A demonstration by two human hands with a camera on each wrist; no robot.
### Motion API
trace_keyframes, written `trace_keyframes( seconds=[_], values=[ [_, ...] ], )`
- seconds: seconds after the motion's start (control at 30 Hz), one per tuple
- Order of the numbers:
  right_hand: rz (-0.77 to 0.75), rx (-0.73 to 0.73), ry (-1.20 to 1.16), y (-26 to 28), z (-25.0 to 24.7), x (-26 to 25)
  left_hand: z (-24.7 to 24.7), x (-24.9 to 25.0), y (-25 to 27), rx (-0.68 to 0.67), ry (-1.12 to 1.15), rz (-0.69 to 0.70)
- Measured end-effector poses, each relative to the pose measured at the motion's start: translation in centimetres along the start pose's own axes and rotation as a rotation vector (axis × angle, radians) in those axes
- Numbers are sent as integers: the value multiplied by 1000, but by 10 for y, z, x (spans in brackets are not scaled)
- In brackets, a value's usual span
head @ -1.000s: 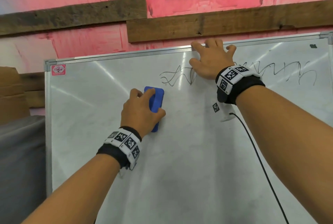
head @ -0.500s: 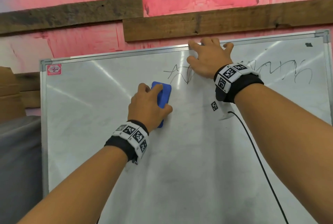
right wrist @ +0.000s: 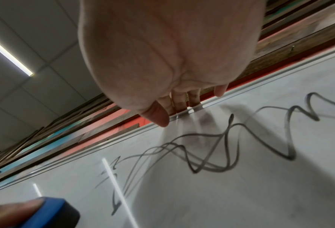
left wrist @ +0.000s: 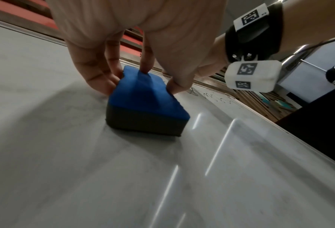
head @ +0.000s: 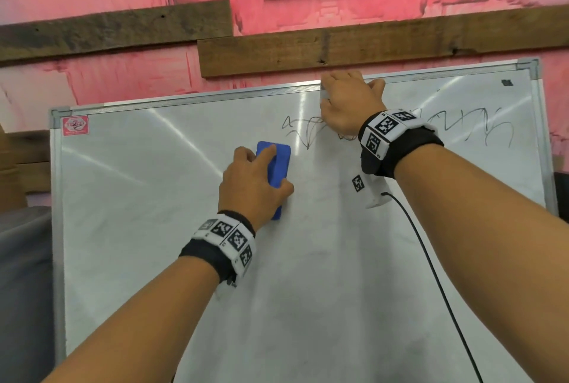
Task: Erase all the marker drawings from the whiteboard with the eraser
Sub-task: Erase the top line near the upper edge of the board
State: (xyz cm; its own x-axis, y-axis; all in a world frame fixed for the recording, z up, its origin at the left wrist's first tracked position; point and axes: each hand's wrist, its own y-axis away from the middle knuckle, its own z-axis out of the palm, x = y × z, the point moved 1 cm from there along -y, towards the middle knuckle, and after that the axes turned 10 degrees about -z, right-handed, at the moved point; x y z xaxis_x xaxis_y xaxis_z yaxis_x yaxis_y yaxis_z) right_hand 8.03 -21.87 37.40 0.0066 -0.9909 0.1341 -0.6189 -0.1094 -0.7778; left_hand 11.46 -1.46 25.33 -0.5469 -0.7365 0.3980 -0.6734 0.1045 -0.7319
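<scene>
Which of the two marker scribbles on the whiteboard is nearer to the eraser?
The left scribble, just up-right of the blue eraser in the left hand. The other scribble lies beyond the right hand.

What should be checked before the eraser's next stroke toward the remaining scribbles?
1. Grip on the blue eraser: ok, the left hand holds it by the sides, fingers and thumb.
2. Felt face flat on the whiteboard: ok, the left wrist view shows the dark pad on the surface.
3. Board steadied: ok, the right hand rests on the top frame.
4. Marker scribbles left: not ok, black lines run up and right of the eraser, more beyond the right wrist.
5. Path clear: not ok, the right hand covers part of the scribbles.
6. Hidden marks under that hand: cannot tell.
</scene>
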Motion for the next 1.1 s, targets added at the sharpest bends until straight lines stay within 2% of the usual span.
trace_keyframes(
  seconds=[0.17,0.3,0.57,0.8,1.0,1.1],
  values=[
    [-11,-11,-19,-1,0,3,-7,10,-25,23,1,28],
    [-28,-1,-28,1,-1,3,-14,28,-50,53,24,-7],
    [-17,-20,-60,1,0,0,13,13,10,-45,30,19],
    [-8,-35,-64,5,-1,0,-7,37,-50,40,32,28],
    [-1,-51,-81,4,-4,0,16,43,-2,-71,17,99],
    [-4,-55,-76,4,-7,1,22,41,4,-69,11,107]
  ],
)
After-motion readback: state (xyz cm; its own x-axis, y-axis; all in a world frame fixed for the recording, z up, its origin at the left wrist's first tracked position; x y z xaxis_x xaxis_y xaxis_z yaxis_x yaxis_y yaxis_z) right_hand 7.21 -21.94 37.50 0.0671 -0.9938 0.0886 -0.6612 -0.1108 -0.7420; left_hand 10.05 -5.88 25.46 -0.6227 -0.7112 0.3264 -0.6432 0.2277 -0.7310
